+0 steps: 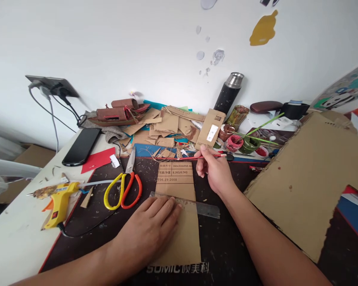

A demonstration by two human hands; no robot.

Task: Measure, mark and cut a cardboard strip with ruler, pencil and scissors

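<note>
A strip of brown cardboard (179, 238) with printed text at its far end lies on the dark mat. Across it runs a clear plastic ruler (207, 209), slightly tilted. My left hand (155, 226) rests flat over the ruler and the strip, with its fingers stretched out and its fingertips on the ruler. Just beyond, my right hand (213, 169) is raised near the strip's far right corner. It is closed around a red pencil (187, 158), which points left. Left of the strip lie scissors (127, 184) with one yellow and one red handle.
A yellow glue gun (59, 204) and a black phone (82, 147) lie at the left. Cardboard scraps (167, 123) and a model boat (119, 113) stand along the wall. Paint jars (234, 143) and a black flask (228, 93) are at the back right, near a large cardboard sheet (295, 182).
</note>
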